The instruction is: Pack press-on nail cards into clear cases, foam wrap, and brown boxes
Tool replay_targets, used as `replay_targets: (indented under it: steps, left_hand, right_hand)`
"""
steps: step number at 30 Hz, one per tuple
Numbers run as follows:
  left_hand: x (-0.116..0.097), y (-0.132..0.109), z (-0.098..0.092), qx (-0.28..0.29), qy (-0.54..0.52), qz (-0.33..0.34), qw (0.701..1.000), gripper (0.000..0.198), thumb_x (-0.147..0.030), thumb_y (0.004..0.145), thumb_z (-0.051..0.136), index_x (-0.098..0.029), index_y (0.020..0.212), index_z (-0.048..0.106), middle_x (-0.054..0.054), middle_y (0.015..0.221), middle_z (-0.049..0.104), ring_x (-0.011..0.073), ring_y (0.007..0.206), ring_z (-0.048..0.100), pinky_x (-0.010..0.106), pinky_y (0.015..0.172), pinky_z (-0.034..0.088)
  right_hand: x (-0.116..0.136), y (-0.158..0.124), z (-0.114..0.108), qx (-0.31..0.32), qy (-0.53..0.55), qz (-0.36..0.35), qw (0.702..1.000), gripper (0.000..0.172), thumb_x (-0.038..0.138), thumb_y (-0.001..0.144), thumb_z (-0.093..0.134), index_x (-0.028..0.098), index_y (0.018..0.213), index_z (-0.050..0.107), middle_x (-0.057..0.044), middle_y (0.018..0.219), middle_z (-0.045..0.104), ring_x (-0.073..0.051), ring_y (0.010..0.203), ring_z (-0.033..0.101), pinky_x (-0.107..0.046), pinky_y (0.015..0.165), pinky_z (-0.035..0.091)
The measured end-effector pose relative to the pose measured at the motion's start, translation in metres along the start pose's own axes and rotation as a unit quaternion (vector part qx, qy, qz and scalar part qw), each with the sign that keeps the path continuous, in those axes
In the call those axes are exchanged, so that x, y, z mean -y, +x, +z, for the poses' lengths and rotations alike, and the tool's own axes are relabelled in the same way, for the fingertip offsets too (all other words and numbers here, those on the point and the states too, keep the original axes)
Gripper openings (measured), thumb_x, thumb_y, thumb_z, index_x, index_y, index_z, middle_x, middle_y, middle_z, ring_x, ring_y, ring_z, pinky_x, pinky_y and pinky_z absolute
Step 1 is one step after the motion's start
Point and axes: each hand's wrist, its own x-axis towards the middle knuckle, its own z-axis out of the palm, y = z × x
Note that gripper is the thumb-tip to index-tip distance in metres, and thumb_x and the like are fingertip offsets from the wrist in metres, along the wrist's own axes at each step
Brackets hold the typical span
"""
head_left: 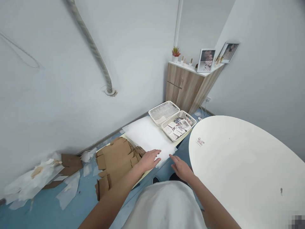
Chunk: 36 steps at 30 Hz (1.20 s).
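Observation:
My left hand hovers over the near edge of a stack of thin white sheets, its fingers stretched out and holding nothing. Across a small gap, my right hand is held out between the sheets and the round white table, fingers apart and empty. Flattened brown cardboard boxes lie to the left of the sheets on the same low table. Beyond the sheets stand two white plastic baskets: one basket holds clear or whitish pieces, the other basket holds small printed cards and packets.
The round white table fills the right side, with a small card of pinkish pieces on it. A wooden cabinet stands in the corner. Crumpled white packing sheets and cardboard litter the blue floor at left.

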Motion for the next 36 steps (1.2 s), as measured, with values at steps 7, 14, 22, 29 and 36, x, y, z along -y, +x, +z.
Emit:
replay_targets:
  steps: [7,14,22,29,36]
  left_hand:
    - [0.018,0.013,-0.019,-0.008,-0.049,-0.022,0.998,0.038,-0.031,0.081,0.043,-0.02,0.117,0.047,0.007,0.109,0.059,0.0191,0.091,0.058,0.032,0.08,0.044]
    - [0.025,0.046,-0.032,-0.031,-0.216,-0.106,0.97,0.043,-0.039,0.079,0.047,-0.022,0.118,0.046,0.007,0.111,0.058,0.0196,0.094,0.057,0.032,0.074,0.047]
    - [0.046,0.134,-0.05,-0.068,-0.285,-0.181,0.939,0.034,-0.039,0.078,0.051,-0.023,0.108,0.054,0.007,0.11,0.058,0.02,0.096,0.057,0.033,0.077,0.047]
    - [0.076,0.254,-0.034,-0.054,-0.318,-0.216,0.922,0.035,-0.037,0.078,0.052,-0.019,0.108,0.054,0.009,0.112,0.058,0.0209,0.096,0.058,0.032,0.077,0.047]
    - [0.102,0.315,0.0,-0.023,-0.394,-0.285,0.874,0.06,-0.044,0.081,0.045,-0.019,0.133,0.028,0.014,0.133,0.04,0.0226,0.115,0.047,0.035,0.094,0.036]
  right_hand:
    - [0.003,0.042,-0.032,-0.012,-0.061,-0.009,0.998,0.05,0.02,0.082,0.038,0.021,0.131,0.03,-0.012,0.122,0.044,-0.023,0.095,0.055,-0.037,0.076,0.046]
    - [-0.029,0.111,-0.07,-0.054,-0.067,0.013,0.996,0.051,0.03,0.082,0.039,0.023,0.132,0.027,-0.012,0.126,0.04,-0.026,0.107,0.048,-0.042,0.083,0.044]
    - [-0.079,0.209,-0.08,-0.153,-0.036,0.09,0.983,0.053,0.037,0.08,0.043,0.015,0.127,0.036,-0.015,0.121,0.045,-0.029,0.112,0.04,-0.047,0.091,0.035]
    - [-0.111,0.264,-0.075,-0.071,-0.088,0.117,0.987,0.042,0.036,0.081,0.044,0.018,0.119,0.048,-0.013,0.124,0.046,-0.03,0.112,0.038,-0.044,0.089,0.03]
    - [-0.115,0.296,-0.071,-0.005,-0.127,0.142,0.982,0.037,0.034,0.082,0.041,0.017,0.114,0.051,-0.014,0.125,0.045,-0.029,0.111,0.037,-0.046,0.089,0.021]
